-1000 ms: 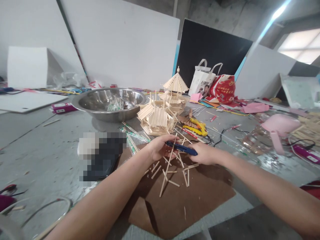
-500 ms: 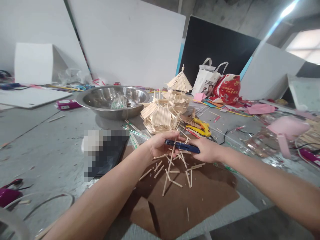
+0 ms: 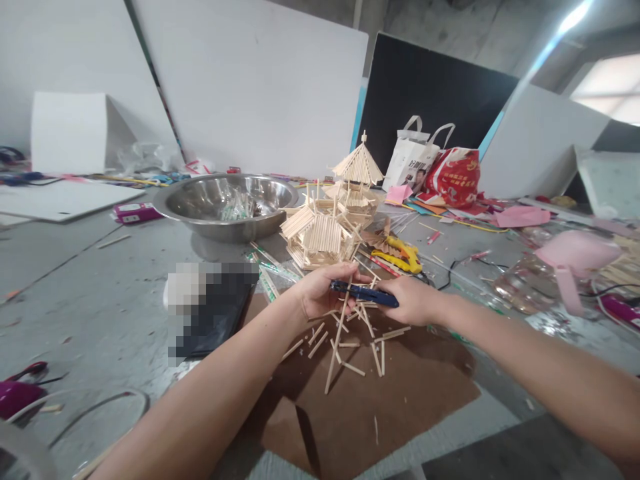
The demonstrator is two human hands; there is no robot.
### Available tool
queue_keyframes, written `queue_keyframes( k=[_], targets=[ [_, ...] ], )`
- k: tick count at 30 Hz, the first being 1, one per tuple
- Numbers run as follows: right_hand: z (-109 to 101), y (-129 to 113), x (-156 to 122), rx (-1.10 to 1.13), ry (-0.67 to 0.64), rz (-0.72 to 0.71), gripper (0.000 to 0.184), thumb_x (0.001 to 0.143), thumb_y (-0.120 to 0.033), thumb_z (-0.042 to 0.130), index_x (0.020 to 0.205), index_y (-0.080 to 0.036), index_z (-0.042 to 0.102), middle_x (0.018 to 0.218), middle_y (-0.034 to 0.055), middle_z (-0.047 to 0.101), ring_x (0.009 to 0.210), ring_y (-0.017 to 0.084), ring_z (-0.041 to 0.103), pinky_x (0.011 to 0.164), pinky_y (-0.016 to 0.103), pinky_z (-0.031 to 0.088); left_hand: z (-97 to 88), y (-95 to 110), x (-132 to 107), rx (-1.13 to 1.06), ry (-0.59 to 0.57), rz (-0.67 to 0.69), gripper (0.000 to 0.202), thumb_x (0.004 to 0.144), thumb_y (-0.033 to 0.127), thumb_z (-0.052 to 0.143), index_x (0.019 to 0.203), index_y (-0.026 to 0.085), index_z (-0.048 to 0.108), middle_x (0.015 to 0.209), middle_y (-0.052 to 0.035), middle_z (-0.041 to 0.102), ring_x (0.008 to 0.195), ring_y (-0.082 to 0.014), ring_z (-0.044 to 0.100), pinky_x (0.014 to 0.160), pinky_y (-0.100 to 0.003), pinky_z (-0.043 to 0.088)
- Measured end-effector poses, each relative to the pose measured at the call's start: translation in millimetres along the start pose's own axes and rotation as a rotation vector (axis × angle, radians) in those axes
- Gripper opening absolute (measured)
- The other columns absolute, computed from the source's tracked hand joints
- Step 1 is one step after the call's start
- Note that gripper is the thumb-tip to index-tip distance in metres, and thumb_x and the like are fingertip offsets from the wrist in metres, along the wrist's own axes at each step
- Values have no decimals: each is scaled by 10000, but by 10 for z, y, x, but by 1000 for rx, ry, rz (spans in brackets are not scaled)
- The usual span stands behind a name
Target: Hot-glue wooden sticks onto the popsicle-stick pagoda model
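My left hand (image 3: 330,287) is closed on a long thin wooden stick (image 3: 336,350), which slants down toward me. My right hand (image 3: 413,300) grips a slim dark blue hand tool (image 3: 373,293); its exact kind is not clear. The tool's far end crosses the stick at my left fingers. Below both hands, short cut stick pieces (image 3: 354,369) lie scattered on a brown board (image 3: 350,427). Just beyond stands a model pavilion of wooden sticks (image 3: 323,233) with sloping roofs, and behind it a taller pointed-roof part (image 3: 360,167).
A steel basin (image 3: 230,230) holding plastic wrappers sits behind left, near a black flat object (image 3: 225,320). Yellow-handled scissors or pliers (image 3: 400,257) lie beyond my right hand. At right stands a jug with a pink lid (image 3: 575,257); bags (image 3: 455,177) are at the back.
Both hands, the stick and the blue tool stay almost where they were. The view has shifted very slightly.
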State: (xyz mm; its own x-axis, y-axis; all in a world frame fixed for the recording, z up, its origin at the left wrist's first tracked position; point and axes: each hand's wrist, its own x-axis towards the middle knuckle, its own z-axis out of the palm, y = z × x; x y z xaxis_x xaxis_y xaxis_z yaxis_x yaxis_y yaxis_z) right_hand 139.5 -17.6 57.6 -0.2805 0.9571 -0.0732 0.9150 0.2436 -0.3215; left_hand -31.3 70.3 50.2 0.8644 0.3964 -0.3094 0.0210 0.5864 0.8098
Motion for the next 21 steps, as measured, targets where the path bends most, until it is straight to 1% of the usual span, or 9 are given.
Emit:
queue_keyframes(
  k=[3, 5, 7, 9, 11, 14, 15, 17, 21],
  targets=[
    [7, 39, -6, 36, 10, 41, 185, 679, -249, 464, 818, -193, 573, 718, 29, 616, 620, 141, 533, 563, 226, 353, 14, 7, 1, 6, -12, -8, 303, 723, 459, 452, 784, 165, 494, 760, -40, 567, 441, -101, 494, 410, -255, 401],
    [-1, 100, -8, 70, 74, 106, 187, 679, -260, 463, 814, -181, 565, 717, 31, 605, 634, 147, 530, 576, 238, 362, 44, 4, 3, 13, 8, 11, 456, 719, 586, 328, 829, 171, 483, 750, -42, 547, 446, -116, 497, 411, -275, 406],
    [-16, 168, -15, 113, 169, 175, 219, 683, -267, 457, 854, -173, 556, 716, 31, 592, 652, 157, 528, 604, 259, 375, 91, -19, 11, 76, 73, 41, 533, 713, 636, 233, 851, 176, 466, 741, -41, 539, 419, -110, 469, 384, -265, 379],
    [-26, 214, -37, 168, 216, 234, 247, 688, -277, 456, 891, -168, 546, 696, 26, 578, 655, 162, 525, 621, 276, 383, 144, -63, 27, 228, 184, 100, 466, 730, 593, 285, 828, 176, 468, 650, -10, 515, 365, -74, 381, 350, -214, 302],
    [-21, 222, -70, 217, 213, 276, 233, 685, -275, 460, 876, -169, 541, 677, 20, 566, 650, 163, 522, 626, 285, 388, 187, -117, 49, 437, 314, 235, 321, 736, 479, 410, 740, 167, 487, 521, 32, 432, 364, -51, 298, 358, -184, 232],
    [15, 190, -123, 257, 240, 287, 180, 673, -252, 468, 823, -170, 522, 718, 24, 569, 667, 155, 520, 652, 288, 395, 215, -176, 77, 671, 424, 463, 243, 725, 355, 478, 589, 154, 485, 480, 39, 370, 441, -57, 312, 408, -180, 242],
    [33, 180, -136, 263, 260, 278, 169, 669, -244, 470, 814, -169, 514, 740, 28, 572, 678, 153, 520, 664, 288, 397, 217, -186, 79, 694, 423, 490, 247, 726, 347, 476, 574, 153, 486, 476, 40, 364, 448, -58, 313, 411, -180, 241],
    [73, 175, -156, 274, 300, 267, 171, 667, -233, 470, 820, -164, 502, 774, 36, 574, 704, 152, 521, 688, 293, 397, 218, -190, 71, 647, 384, 456, 245, 730, 363, 469, 598, 158, 492, 439, 55, 315, 404, -51, 271, 382, -179, 203],
    [170, 231, -179, 318, 344, 240, 301, 668, -231, 481, 962, -168, 486, 873, 54, 580, 802, 172, 531, 753, 326, 393, 219, -179, 17, 391, 226, 254, 241, 729, 408, 473, 673, 173, 470, 401, 92, 198, 315, -28, 124, 324, -171, 82]
  ],
)
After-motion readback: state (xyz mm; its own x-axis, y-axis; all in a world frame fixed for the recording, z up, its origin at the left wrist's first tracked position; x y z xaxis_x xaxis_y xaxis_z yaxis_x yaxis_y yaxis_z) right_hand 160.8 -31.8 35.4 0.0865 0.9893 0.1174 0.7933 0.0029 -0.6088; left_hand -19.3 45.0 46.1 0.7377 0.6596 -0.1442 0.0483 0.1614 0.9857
